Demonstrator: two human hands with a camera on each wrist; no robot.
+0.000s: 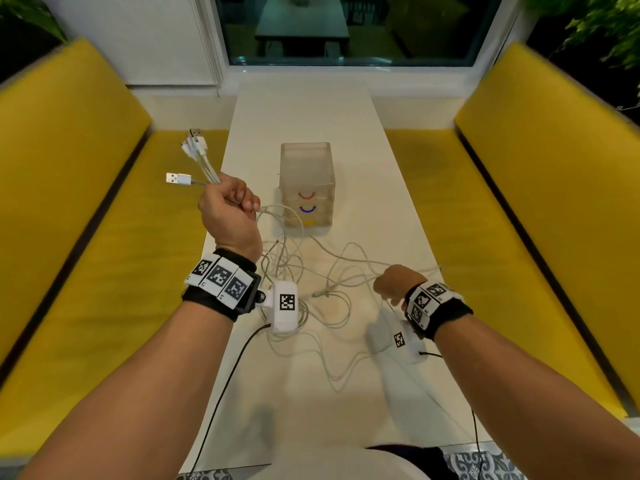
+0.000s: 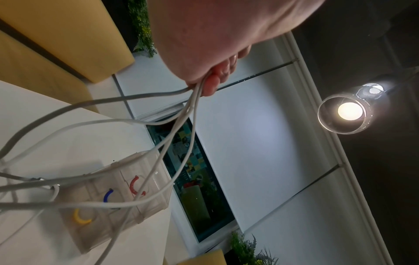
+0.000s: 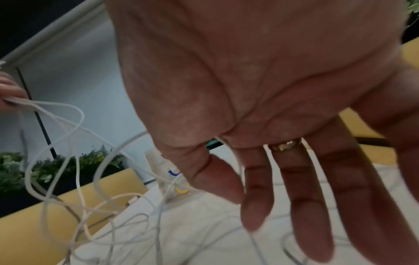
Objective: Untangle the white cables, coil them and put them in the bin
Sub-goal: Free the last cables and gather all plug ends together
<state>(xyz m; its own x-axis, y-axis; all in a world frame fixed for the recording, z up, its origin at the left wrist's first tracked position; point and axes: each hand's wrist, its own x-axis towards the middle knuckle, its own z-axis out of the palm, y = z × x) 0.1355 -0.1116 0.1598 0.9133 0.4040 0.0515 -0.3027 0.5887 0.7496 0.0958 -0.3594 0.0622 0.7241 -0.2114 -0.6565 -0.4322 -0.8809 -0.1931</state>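
White cables (image 1: 304,271) sprawl tangled across the surface's (image 1: 304,109) middle, just before the clear bin (image 1: 308,174). Left grip (image 1: 227,209) clenches their plug ends above the left edge — right grip (image 1: 393,284), fingers (image 3: 310,206) spread, has strands running between them

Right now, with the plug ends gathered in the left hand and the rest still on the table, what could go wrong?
1. The left hand grips several white cables at once; pulling up may tighten the tangle lying on the table.
2. Strands run right beside the clear bin; a snagged pull could tip or drag it.
3. The right hand is open with strands threading between its fingers, so loops might catch there.
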